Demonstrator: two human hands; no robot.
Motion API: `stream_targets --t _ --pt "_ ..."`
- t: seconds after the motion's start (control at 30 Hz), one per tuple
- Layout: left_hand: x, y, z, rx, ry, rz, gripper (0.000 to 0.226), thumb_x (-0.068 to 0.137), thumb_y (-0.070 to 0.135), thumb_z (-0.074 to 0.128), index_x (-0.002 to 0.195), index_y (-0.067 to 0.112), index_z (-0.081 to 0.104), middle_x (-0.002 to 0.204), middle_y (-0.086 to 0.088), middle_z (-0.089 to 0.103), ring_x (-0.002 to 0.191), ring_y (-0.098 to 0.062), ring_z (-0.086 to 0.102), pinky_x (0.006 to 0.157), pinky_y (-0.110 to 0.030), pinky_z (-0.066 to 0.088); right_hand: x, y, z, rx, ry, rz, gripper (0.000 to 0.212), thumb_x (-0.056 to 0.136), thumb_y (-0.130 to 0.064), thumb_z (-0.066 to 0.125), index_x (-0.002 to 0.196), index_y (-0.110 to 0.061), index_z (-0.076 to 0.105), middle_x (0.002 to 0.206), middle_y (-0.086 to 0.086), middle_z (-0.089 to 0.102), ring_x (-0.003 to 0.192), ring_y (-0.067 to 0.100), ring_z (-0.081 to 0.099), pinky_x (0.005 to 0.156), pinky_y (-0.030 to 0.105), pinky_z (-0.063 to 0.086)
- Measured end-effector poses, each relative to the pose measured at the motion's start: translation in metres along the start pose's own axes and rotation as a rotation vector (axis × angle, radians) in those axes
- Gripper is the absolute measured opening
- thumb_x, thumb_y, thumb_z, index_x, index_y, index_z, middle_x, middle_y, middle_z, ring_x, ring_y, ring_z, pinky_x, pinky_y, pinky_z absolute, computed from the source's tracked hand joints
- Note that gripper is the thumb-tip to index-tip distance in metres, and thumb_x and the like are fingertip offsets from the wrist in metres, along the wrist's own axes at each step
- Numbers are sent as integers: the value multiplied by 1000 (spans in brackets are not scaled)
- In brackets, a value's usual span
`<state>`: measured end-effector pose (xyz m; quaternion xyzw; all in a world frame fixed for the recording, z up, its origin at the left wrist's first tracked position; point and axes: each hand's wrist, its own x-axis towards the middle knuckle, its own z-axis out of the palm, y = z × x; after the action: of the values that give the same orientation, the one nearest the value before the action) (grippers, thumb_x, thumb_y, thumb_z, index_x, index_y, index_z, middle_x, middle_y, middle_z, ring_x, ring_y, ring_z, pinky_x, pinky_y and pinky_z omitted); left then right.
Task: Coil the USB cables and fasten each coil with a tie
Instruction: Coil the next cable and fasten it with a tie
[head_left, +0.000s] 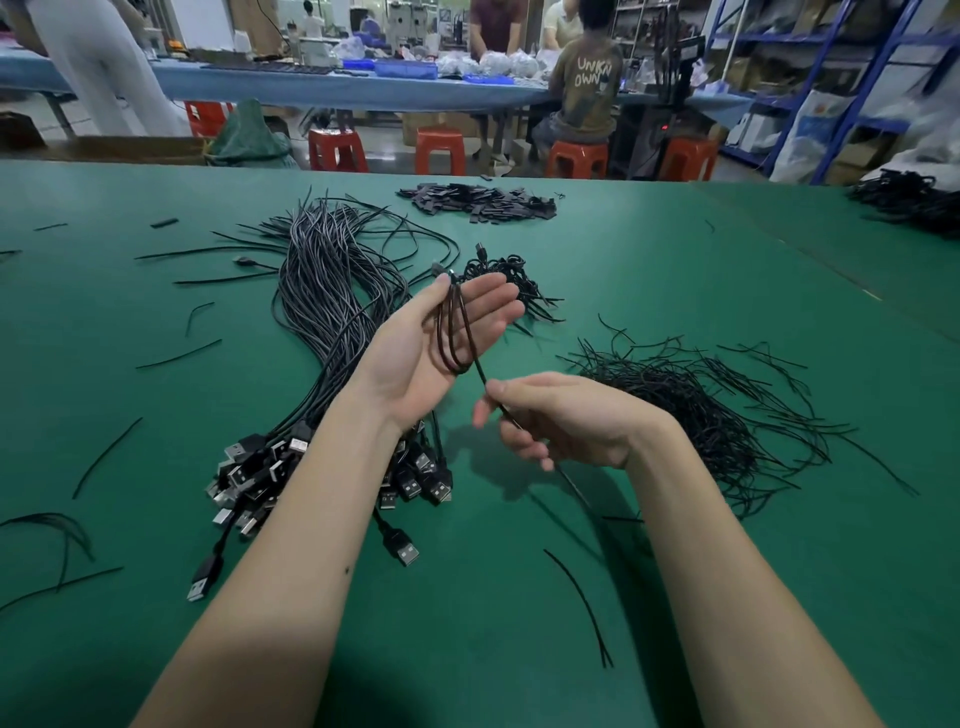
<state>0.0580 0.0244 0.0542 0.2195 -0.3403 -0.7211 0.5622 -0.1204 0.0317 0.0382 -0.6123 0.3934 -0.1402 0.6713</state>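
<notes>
The cable being worked (457, 338) lies in a couple of long loops across the upturned palm of the left hand (441, 348), held above the middle of the green table (675, 249). That hand is flat and relaxed, fingers straight and together, so it serves as a former: the loops hang from near the fingertips down to the heel of the palm, and the small plug end pokes up by the fingertips. From the bottom of the loops the free length runs down into the right hand (561, 421), whose thumb and curled fingers pinch it and, I'd judge, feed it round for another turn (the tail trails off below the wrist toward the near edge).

Under the left forearm sits the bundle of uncoiled cables (332, 312), USB plugs bunched toward the near edge and thin ends fanned toward the far edge, within easy reach for the next pick. The pile of ties (691, 395) is just right of the right hand, handy once the coil is done. Finished coils (509, 280) gather just beyond the left fingertips. A heap of small dark pieces (478, 202) lies near the far edge; I cannot tell what they are
</notes>
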Motion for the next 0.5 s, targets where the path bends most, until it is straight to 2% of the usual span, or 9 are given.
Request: stream_targets --t 0.07,0.13,0.23,0.3,0.37,0.43,0.5 --pt "-2 0 0 44 -32 -41 53 108 29 35 92 7 81 97 -9 77 85 -17 75 63 -18 58 -5 4 -7 -74 19 120 39 98 -53 54 98 -17 69 60 -6 42 48 9 36 43 18 33" --pt "-5 0 -1 195 -57 -93 50 106 31 40 84 15 82 87 -2 76 69 -9 71 52 -13 51 -6 6 -14 -175 145 182 38 92 -55 65 95 -18 71 57 -10 41 48 8 32 41 17 27" --pt "-7 -5 -3 457 -119 -191 46 101 35 46 78 17 81 81 -3 74 58 -8 63 42 -11 40 -9 3 -22 -233 390 117 18 90 -36 75 92 -21 67 60 -9 52 49 6 36 42 17 26" --pt "-5 -8 -3 627 -174 -267 48 104 36 44 82 13 80 87 -11 76 61 -13 68 40 -11 36 -11 -3 -26 -195 474 39 6 94 -19 70 94 -18 64 63 -6 58 51 7 41 43 17 27" --pt "-3 -12 -1 856 -195 -315 51 107 36 39 90 8 77 95 -13 77 73 -19 74 41 -12 35 -12 -9 -26 -64 508 -34 7 97 -7 62 97 -14 63 63 -5 64 53 6 45 45 17 31" --pt "0 -18 2 1037 -132 -282 50 109 35 33 100 5 73 96 -7 78 82 -21 76 43 -12 37 -8 -16 -21 66 562 -88 16 98 0 55 96 -14 62 70 -1 67 56 7 48 46 17 36" --pt "3 -23 7 1042 -12 -191 48 110 32 32 102 3 70 91 -2 79 81 -20 77 45 -12 39 1 -21 -12 52 682 -132 24 96 3 49 92 -17 62 78 -1 67 60 8 51 52 19 41"
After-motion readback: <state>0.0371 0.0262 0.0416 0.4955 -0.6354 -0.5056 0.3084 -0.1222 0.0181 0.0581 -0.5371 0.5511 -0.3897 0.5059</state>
